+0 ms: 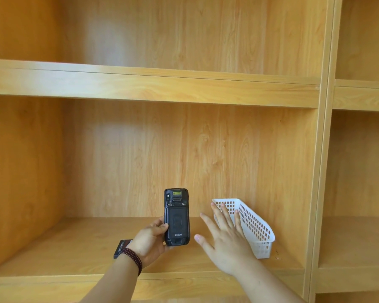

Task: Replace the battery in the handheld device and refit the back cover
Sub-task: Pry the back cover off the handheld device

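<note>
My left hand (148, 239) holds a black handheld device (176, 216) upright above the shelf, its back facing me with the back cover fitted on it. My right hand (224, 239) hovers just right of the device, fingers spread, holding nothing and not touching it. A dark flat battery (120, 248) lies on the shelf behind my left wrist, partly hidden by it.
A white perforated plastic basket (258, 228) stands on the wooden shelf board (74, 248) just beyond my right hand. A shelf board runs overhead, and an upright panel (317, 193) closes the bay on the right.
</note>
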{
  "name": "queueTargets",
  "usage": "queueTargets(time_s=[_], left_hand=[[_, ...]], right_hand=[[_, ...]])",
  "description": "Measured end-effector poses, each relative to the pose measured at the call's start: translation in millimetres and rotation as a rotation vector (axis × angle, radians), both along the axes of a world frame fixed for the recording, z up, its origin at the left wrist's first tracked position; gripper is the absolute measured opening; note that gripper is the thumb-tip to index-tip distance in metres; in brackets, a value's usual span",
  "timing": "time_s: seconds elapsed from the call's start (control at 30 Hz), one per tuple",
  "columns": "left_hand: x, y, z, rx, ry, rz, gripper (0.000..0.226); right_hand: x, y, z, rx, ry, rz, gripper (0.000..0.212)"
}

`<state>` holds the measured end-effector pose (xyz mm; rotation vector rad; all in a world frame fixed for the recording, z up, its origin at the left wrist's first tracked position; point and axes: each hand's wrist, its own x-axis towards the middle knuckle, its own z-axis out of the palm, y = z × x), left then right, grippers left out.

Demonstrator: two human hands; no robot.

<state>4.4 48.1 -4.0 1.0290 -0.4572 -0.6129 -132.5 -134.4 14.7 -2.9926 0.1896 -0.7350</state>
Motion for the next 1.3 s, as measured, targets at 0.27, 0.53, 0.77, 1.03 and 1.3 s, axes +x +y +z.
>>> queueTargets(time_s=[0.27,0.53,0.77,1.03,1.3], left_hand=[[-10,4,23,-0.105,-0.016,-0.178,0.047],[-20,9,31,-0.085,-0.083,-0.214,0.036],[-26,14,30,-0.059,-0.090,-0.195,0.045],[-34,10,30,-0.045,-0.117,-0.185,0.035],[-35,9,28,-0.025,-0.126,-0.190,0.033]], right_hand=[[33,14,48,0.541,-0.243,0.154,0.050],[44,10,71,0.271,-0.293,0.297,0.007],[40,7,72,0.146,-0.278,0.290,0.009],[38,1,84,-0.191,-0.280,0.310,0.015],[48,-10,75,-0.361,-0.394,0.373,0.008]])
